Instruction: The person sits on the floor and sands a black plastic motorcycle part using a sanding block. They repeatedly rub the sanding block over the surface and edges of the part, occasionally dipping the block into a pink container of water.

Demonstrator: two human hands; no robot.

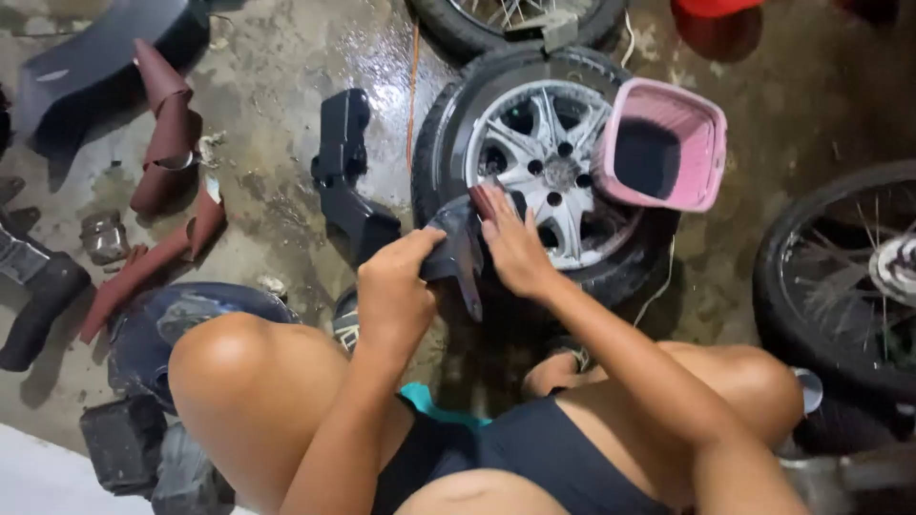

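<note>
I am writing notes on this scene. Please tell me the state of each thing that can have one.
Left hand: gripping the dark plastic part.
Right hand: flat on that part.
Dark plastic part: held up, off the floor.
Alloy wheel: lying flat.
Pink basket: tilted on the wheel, empty.
Concrete floor: wet.

The spoked wheel (840,277) runs off the right edge; another wheel (515,19) is cropped above
</note>
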